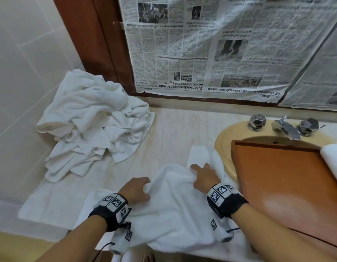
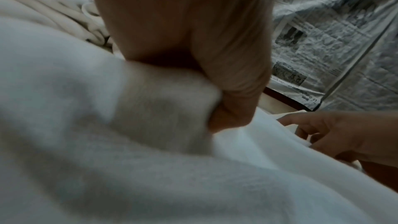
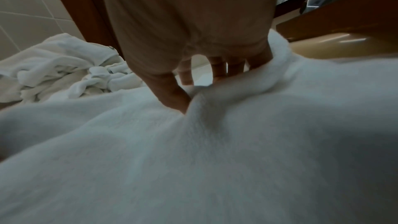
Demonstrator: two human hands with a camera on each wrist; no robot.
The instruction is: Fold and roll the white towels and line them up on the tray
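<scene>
Right, both hands are bunched into the towel (image 1: 175, 201) on the counter (image 1: 169, 129) beside the tray (image 1: 288, 178), the left hand (image 1: 136, 190) clenching a fold and the right hand (image 1: 205, 178) pinching its far edge, so I'd pull those edges level and flat before rolling.

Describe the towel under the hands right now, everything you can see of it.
The towel is plain white terry cloth, soft and fuzzy in the wrist views. It lies on the counter in front of the person, rumpled and partly lifted, not yet rolled, its near edge hanging past the counter's front. The left hand grips a bunched fold at its left side; the right hand pinches its far edge between thumb and fingers. Its right part lies close beside the wooden tray.
</scene>
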